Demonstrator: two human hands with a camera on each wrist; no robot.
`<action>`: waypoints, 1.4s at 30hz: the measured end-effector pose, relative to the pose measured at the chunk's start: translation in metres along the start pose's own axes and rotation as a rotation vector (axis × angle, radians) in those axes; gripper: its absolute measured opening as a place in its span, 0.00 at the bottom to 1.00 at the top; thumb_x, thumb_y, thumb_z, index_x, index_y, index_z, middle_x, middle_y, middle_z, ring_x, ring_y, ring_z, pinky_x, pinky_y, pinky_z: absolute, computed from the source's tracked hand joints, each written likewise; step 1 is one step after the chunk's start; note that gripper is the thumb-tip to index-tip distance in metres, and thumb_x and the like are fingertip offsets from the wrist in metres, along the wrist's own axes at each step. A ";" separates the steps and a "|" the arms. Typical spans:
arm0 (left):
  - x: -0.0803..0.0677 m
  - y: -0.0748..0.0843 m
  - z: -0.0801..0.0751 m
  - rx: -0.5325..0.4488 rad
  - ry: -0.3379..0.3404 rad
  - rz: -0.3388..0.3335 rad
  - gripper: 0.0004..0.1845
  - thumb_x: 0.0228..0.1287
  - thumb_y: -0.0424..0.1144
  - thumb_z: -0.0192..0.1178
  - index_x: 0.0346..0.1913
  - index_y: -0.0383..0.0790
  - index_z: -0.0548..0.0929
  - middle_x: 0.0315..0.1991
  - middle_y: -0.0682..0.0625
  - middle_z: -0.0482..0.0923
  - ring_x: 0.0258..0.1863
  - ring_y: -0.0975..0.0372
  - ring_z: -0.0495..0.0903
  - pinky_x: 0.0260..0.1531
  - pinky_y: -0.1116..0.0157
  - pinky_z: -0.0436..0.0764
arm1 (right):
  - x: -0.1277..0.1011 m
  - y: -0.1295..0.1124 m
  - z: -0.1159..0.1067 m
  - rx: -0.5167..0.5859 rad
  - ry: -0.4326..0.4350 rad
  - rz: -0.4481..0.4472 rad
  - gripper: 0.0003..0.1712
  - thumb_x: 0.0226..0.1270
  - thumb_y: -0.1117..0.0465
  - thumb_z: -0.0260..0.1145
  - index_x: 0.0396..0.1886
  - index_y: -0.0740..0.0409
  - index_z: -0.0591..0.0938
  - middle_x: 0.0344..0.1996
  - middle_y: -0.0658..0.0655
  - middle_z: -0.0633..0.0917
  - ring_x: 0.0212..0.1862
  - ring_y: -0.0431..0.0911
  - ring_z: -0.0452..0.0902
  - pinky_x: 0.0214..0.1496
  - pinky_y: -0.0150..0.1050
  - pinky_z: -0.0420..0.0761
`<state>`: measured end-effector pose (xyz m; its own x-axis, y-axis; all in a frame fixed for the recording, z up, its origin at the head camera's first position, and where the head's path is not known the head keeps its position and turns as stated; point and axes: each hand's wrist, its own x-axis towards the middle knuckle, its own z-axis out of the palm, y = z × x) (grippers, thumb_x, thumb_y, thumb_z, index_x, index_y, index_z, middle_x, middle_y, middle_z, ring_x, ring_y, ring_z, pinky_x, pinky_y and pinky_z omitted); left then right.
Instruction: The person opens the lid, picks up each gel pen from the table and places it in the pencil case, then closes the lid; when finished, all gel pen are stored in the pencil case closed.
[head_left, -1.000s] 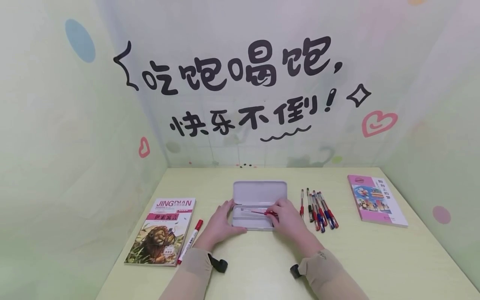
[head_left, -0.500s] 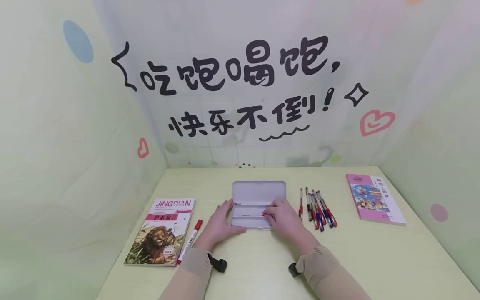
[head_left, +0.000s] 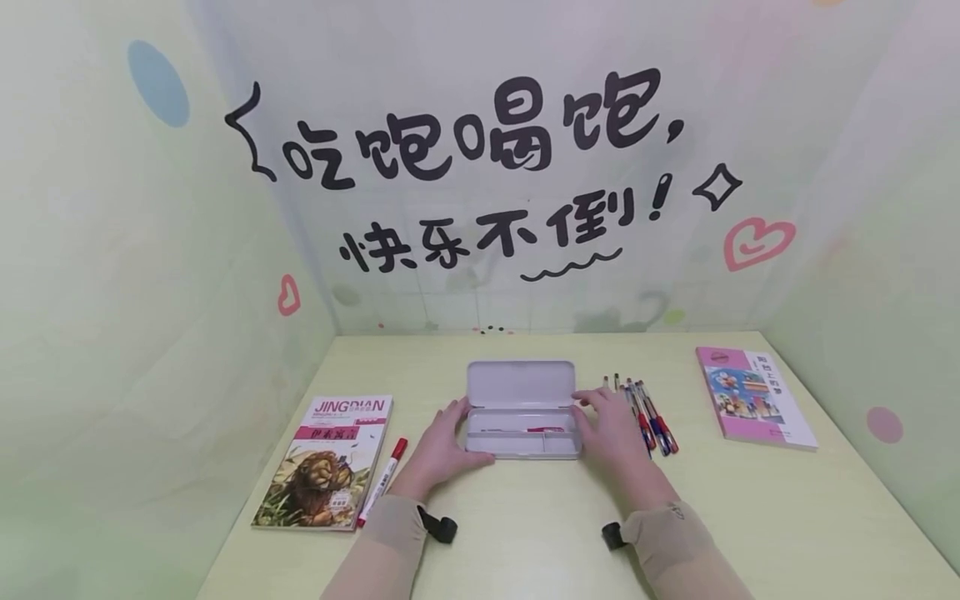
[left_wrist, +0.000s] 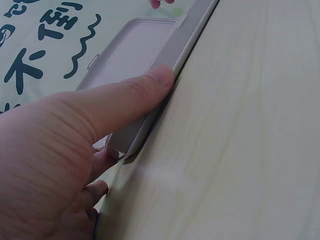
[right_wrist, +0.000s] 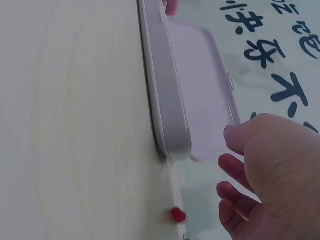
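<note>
Left hand: at 9 o'clock of the pencil case, palm down on the yellow table, forearm in a beige sleeve running in from 6 o'clock. Thumb laid straight along the near wall of the tray, touching it; other fingers at the case's left end, mostly hidden. Pressing rather than gripping.

Right hand: at 3 o'clock of the case, just beside its right end, fingers loosely extended and slightly spread, fingertips near the lid's right corner. Holding nothing; contact with the case not clear from any view.

Pencil case: grey tin, centre of the table, lid open and tilted back toward 12 o'clock.

Red pen: lying lengthwise inside the tray, cap end toward 3 o'clock.

Loose pens: small row on the table at 3 o'clock of the case, partly covered by the right hand.

Lion book: at 9 o'clock, well apart from the case.

Red marker: just beside the lion book's right edge.

Pink book: far out at 3 o'clock.
</note>
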<state>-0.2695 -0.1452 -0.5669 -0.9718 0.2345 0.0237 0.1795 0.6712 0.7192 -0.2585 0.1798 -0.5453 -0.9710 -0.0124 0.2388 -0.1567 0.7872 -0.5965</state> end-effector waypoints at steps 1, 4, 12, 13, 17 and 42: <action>0.000 0.000 0.000 -0.002 0.001 0.000 0.64 0.46 0.58 0.89 0.87 0.58 0.64 0.88 0.43 0.61 0.88 0.33 0.53 0.86 0.30 0.57 | 0.000 0.005 -0.004 0.006 0.020 0.011 0.21 0.83 0.51 0.66 0.68 0.53 0.85 0.60 0.60 0.86 0.62 0.60 0.81 0.65 0.63 0.86; 0.001 0.000 -0.001 -0.006 0.003 0.000 0.64 0.46 0.58 0.88 0.87 0.58 0.64 0.88 0.43 0.61 0.88 0.33 0.53 0.86 0.29 0.56 | 0.000 0.020 -0.017 -0.004 0.069 0.030 0.22 0.84 0.51 0.65 0.69 0.55 0.84 0.58 0.61 0.86 0.62 0.62 0.81 0.64 0.64 0.85; 0.001 -0.001 -0.001 -0.006 0.006 -0.009 0.65 0.46 0.58 0.89 0.87 0.58 0.64 0.89 0.43 0.60 0.89 0.33 0.52 0.86 0.30 0.56 | -0.009 0.053 -0.045 -0.024 0.101 0.098 0.28 0.85 0.52 0.62 0.75 0.62 0.79 0.64 0.73 0.81 0.64 0.69 0.78 0.68 0.72 0.81; 0.001 -0.001 0.000 -0.006 0.006 -0.008 0.65 0.46 0.58 0.89 0.87 0.58 0.64 0.89 0.43 0.60 0.89 0.33 0.52 0.86 0.30 0.56 | -0.010 0.056 -0.048 -0.032 0.105 0.099 0.28 0.85 0.52 0.62 0.75 0.63 0.78 0.64 0.74 0.81 0.63 0.70 0.78 0.66 0.72 0.81; 0.001 -0.001 0.001 -0.010 0.001 0.000 0.65 0.46 0.57 0.89 0.87 0.58 0.64 0.89 0.44 0.60 0.89 0.34 0.52 0.86 0.31 0.55 | -0.015 0.068 -0.055 -0.046 0.103 0.126 0.29 0.85 0.52 0.62 0.74 0.65 0.78 0.63 0.75 0.80 0.61 0.70 0.79 0.62 0.70 0.83; -0.001 0.000 -0.001 -0.016 -0.001 -0.001 0.64 0.47 0.58 0.89 0.87 0.56 0.64 0.88 0.42 0.61 0.89 0.34 0.52 0.87 0.31 0.56 | -0.017 0.089 -0.061 -0.171 -0.039 0.337 0.27 0.83 0.52 0.57 0.62 0.73 0.84 0.53 0.77 0.85 0.52 0.68 0.83 0.52 0.64 0.85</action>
<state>-0.2689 -0.1459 -0.5657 -0.9719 0.2344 0.0219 0.1757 0.6600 0.7305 -0.2447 0.2875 -0.5555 -0.9696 0.2437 0.0200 0.2015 0.8426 -0.4995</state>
